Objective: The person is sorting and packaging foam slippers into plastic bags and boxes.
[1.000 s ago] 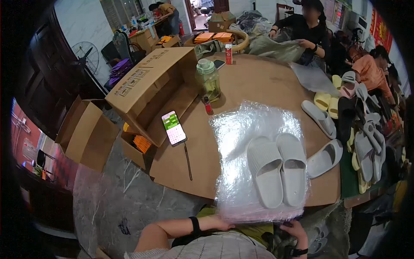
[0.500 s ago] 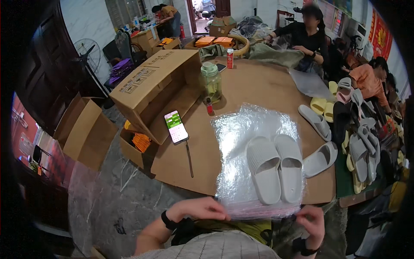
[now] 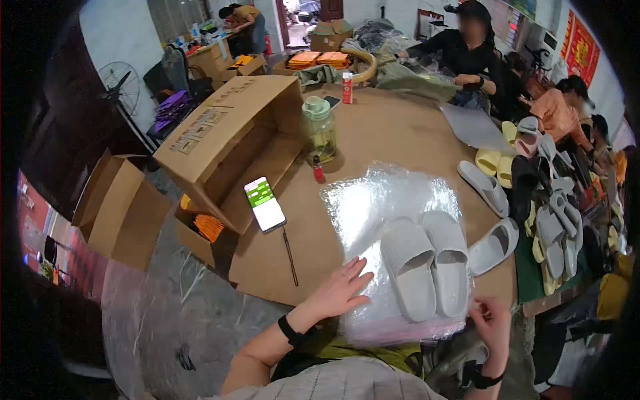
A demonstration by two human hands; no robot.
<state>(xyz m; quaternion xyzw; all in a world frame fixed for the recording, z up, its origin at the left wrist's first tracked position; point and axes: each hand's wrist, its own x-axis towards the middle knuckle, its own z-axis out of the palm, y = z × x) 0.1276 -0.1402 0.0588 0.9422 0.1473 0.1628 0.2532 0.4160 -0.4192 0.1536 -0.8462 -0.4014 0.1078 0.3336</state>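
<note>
A pair of light grey slide sandals (image 3: 432,283) lies side by side on a stack of clear plastic bags (image 3: 360,220) at the table's near edge. My left hand (image 3: 340,288) is open with fingers apart, over the left edge of the bags. Beside their lower right corner, my right hand (image 3: 492,321) has bent fingers, blurred by motion; whether it pinches a bag edge cannot be made out. Two more grey slides, a near one (image 3: 495,247) and a far one (image 3: 483,188), lie just right of the bags.
On the cardboard-covered table (image 3: 393,133) stand a large open carton (image 3: 230,127), a green-lidded bottle (image 3: 320,133) and a small red bottle (image 3: 318,169). A lit phone (image 3: 264,205) and a thin dark stick (image 3: 291,259) lie left. Slippers pile up (image 3: 557,227) at right. Other people work behind.
My left hand has lifted from the bags' near edge, moved up and opened over their left side. My right hand has shifted slightly right and up. The sandals stay on the bags.
</note>
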